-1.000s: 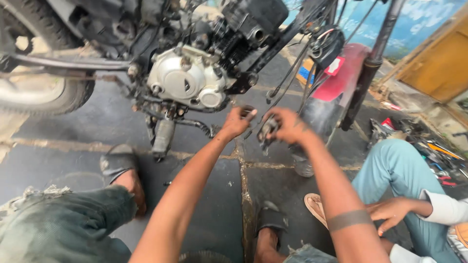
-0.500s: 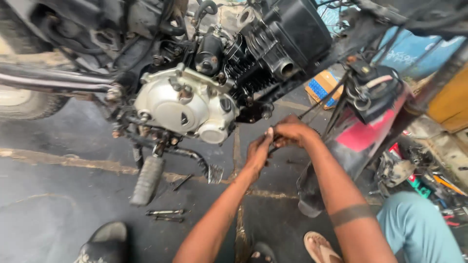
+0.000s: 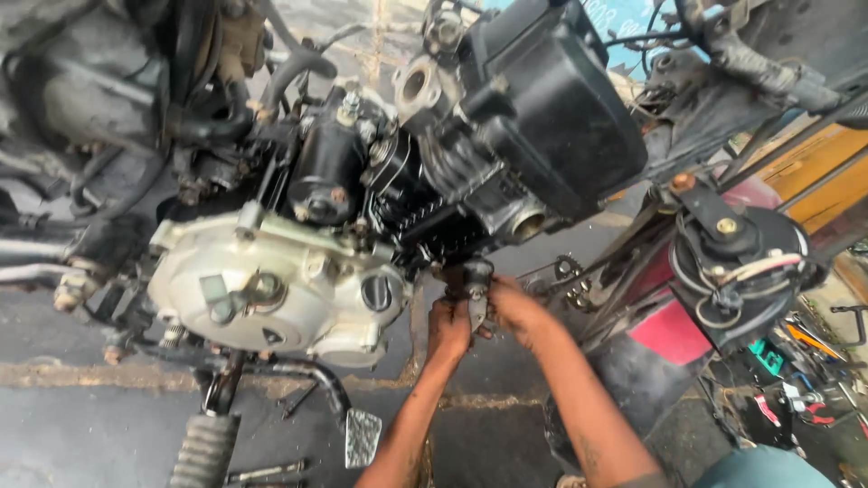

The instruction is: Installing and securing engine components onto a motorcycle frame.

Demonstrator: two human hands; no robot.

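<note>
A motorcycle engine with a pale silver side cover (image 3: 271, 294) and a black finned cylinder (image 3: 425, 217) hangs in a bike frame. Just below the front of the engine, my left hand (image 3: 448, 330) and my right hand (image 3: 515, 309) meet around a small dark metal bracket (image 3: 476, 291). Both hands close their fingers on that part; my left grips from below and my right from the side. Whether the bracket is fixed to the engine is hidden by the fingers.
A black footpeg (image 3: 203, 447) and a brake pedal (image 3: 362, 436) stick out low on the left. Loose metal tools (image 3: 262, 472) lie on the dark concrete floor. A round black horn (image 3: 737, 262) and a red panel (image 3: 669, 330) stand to the right, with scattered tools (image 3: 796, 398) beyond.
My view has moved much closer to the engine. Both hands have risen from the floor side up to the underside of the engine's front, still holding the small metal part.
</note>
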